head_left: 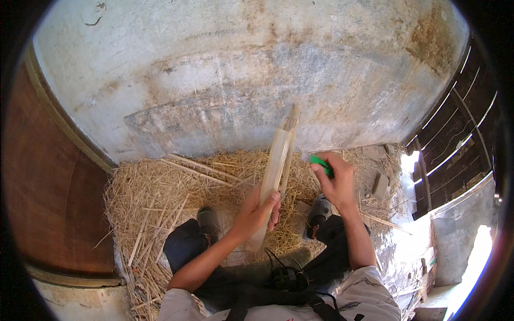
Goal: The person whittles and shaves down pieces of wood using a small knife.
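Note:
My left hand (259, 212) is closed around a bundle of long, pale, flat wooden strips (277, 160). The strips slant up and away from me toward the wall, and their lower end comes out below my fist. To the right, my right hand (335, 179) grips a small tool with a bright green handle (322, 166). A short greyish tip, blurred, sticks out of it toward the strips, so its exact kind cannot be made out. A small gap separates this tip from the strips.
Straw and shavings (225, 166) cover the floor, with loose thin sticks (155, 230) at the left. A stained wall (214, 80) stands ahead. A brown panel (64, 187) is on the left, a dark slatted panel (455, 134) on the right. A brick-like block (380, 185) lies near my right foot.

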Motion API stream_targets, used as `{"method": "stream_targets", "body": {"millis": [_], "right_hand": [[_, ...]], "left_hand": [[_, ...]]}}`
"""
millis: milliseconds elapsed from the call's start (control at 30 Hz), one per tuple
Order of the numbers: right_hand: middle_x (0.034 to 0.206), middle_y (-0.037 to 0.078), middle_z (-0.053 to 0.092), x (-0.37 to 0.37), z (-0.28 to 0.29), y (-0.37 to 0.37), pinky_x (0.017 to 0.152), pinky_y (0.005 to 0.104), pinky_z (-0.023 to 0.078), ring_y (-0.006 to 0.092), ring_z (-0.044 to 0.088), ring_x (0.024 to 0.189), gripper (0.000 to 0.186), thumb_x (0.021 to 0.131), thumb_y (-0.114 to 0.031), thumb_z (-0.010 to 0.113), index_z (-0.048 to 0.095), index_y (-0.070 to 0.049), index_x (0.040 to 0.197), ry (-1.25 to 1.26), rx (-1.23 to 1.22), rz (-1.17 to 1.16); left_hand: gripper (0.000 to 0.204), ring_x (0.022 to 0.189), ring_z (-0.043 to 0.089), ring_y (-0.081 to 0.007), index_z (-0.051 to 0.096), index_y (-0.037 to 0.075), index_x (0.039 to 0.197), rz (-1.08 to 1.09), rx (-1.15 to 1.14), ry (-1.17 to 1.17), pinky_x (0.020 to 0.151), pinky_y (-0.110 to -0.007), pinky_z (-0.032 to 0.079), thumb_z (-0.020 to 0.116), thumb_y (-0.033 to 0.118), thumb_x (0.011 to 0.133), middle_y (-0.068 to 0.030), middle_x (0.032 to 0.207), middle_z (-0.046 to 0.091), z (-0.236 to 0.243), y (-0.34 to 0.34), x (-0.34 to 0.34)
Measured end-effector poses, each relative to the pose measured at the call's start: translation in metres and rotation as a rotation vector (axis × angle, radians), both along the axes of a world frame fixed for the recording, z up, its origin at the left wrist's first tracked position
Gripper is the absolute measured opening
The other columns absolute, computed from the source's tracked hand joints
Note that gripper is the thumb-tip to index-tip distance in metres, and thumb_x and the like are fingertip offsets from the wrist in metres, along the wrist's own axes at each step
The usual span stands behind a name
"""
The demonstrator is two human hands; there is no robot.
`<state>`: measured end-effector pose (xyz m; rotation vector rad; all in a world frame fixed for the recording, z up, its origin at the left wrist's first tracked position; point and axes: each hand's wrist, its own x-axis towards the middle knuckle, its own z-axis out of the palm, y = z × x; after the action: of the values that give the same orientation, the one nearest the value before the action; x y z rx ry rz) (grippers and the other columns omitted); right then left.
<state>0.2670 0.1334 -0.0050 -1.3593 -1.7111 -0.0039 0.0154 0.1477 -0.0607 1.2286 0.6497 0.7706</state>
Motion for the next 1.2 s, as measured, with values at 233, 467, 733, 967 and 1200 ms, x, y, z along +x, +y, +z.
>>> {"method": "stream_targets", "body": {"millis": [233,467,733,967,1200], "right_hand": [[0.087,0.008,0.073,-0.024,-0.018,-0.003,0.060,0.0386,0.056,0.0275,0.072,0.069,0.028,0.091,-0.029,0.085,0.076,-0.009,0.107,-0.170,0.013,0.242],[0.079,0.005,0.066,-0.032,-0.026,-0.003,0.055,0.0379,0.053,0.0248,0.069,0.064,0.029,0.089,-0.032,0.086,0.076,-0.011,0.106,-0.237,0.047,0.234],[0.076,0.004,0.064,-0.038,-0.023,-0.003,0.054,0.0377,0.053,0.0240,0.067,0.061,0.029,0.087,-0.033,0.087,0.078,-0.012,0.104,-0.250,0.083,0.195],[0.073,0.003,0.064,-0.040,-0.022,-0.005,0.054,0.0370,0.053,0.0236,0.067,0.060,0.029,0.085,-0.033,0.088,0.079,-0.013,0.104,-0.277,0.102,0.148],[0.073,0.004,0.065,-0.040,-0.016,-0.006,0.054,0.0378,0.052,0.0242,0.068,0.060,0.027,0.085,-0.032,0.088,0.079,-0.013,0.102,-0.284,0.108,0.123]], "left_hand": [[0.042,0.059,0.063,-0.0112,0.049,0.004,0.139,0.062,0.045,0.007,0.045,-0.030,0.054,0.067,0.028,0.109,-0.0017,0.079,0.060,0.009,-0.002,0.000],[0.041,0.061,0.059,-0.0076,0.056,0.005,0.139,0.112,0.108,0.043,0.051,-0.027,0.052,0.066,0.033,0.109,-0.0002,0.081,0.060,0.010,-0.004,-0.004],[0.040,0.064,0.057,-0.0072,0.065,0.003,0.129,0.268,0.372,0.182,0.058,-0.028,0.049,0.065,0.038,0.109,0.0007,0.081,0.063,-0.002,-0.002,-0.003],[0.041,0.063,0.060,-0.0090,0.065,0.002,0.129,0.312,0.459,0.249,0.058,-0.031,0.049,0.065,0.038,0.110,-0.0012,0.080,0.065,-0.001,-0.003,-0.004],[0.043,0.063,0.061,-0.0094,0.065,0.002,0.136,0.296,0.449,0.309,0.057,-0.031,0.048,0.064,0.037,0.110,-0.0015,0.079,0.066,-0.002,-0.005,-0.005]]}}
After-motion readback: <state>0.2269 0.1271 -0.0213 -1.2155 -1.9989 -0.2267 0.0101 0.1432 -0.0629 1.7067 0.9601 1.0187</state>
